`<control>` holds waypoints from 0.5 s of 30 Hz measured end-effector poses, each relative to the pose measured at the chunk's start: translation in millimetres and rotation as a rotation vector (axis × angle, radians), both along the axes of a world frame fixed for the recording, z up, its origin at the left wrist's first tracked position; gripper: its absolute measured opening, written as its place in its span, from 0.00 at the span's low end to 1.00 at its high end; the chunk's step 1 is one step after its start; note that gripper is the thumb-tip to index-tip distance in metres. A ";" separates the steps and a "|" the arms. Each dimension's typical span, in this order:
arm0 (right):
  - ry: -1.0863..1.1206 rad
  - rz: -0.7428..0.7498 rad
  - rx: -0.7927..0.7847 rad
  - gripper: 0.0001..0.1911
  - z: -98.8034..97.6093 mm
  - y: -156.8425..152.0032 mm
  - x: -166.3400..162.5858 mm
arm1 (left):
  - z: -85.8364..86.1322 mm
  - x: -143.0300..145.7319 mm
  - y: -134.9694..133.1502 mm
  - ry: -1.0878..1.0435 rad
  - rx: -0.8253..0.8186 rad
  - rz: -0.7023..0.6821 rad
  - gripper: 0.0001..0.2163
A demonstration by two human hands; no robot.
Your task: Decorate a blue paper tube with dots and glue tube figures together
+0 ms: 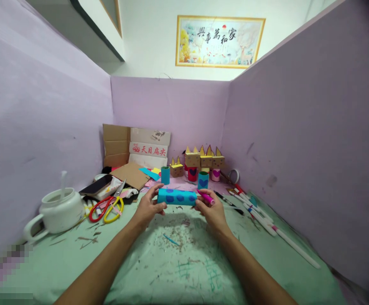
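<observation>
A blue paper tube (177, 197) with dark blue spots lies level between my hands, above the table. My left hand (149, 206) is closed on its left end, fingers at the top and thumb below. My right hand (212, 210) pinches its right end and also holds a magenta marker (206, 196), which slants across the fingers. Just beyond the tube stand a plain blue paper cylinder (165, 175) and another blue cylinder with a heart (203, 181). Behind them are cardboard cat figures (206, 160) with pointed ears, some on red or pink tubes.
At left are a white teapot (62, 210), red scissors (101, 209), yellow scissors (114, 210) and a phone (95, 185). Several white markers (260, 218) lie at right. Cardboard (136, 146) leans at the back. Purple walls enclose the green tablecloth (159, 275), strewn with scraps.
</observation>
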State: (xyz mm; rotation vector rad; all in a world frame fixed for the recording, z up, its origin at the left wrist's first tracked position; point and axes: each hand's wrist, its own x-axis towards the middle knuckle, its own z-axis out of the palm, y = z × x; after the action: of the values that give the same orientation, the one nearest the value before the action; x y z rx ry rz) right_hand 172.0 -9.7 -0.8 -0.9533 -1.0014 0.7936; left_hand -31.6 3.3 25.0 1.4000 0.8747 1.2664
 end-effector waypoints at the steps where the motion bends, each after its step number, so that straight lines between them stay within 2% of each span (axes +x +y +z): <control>1: 0.006 0.004 -0.010 0.21 0.8 -0.3 0.4 | -1.1 -1.0 1.5 0.005 0.006 -0.012 0.30; 5: 0.034 0.034 -0.010 0.22 4.7 -2.8 0.4 | -5.7 -3.9 6.9 0.007 0.022 -0.029 0.26; 15: 0.058 0.077 0.015 0.24 3.8 -1.7 2.8 | -5.6 -6.3 9.3 0.064 0.002 -0.038 0.26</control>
State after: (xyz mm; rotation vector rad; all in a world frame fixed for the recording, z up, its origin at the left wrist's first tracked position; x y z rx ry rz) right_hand 174.8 -11.4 3.0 -0.8782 -0.9971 0.8720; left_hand -37.9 12.6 19.4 1.4589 0.8864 1.2000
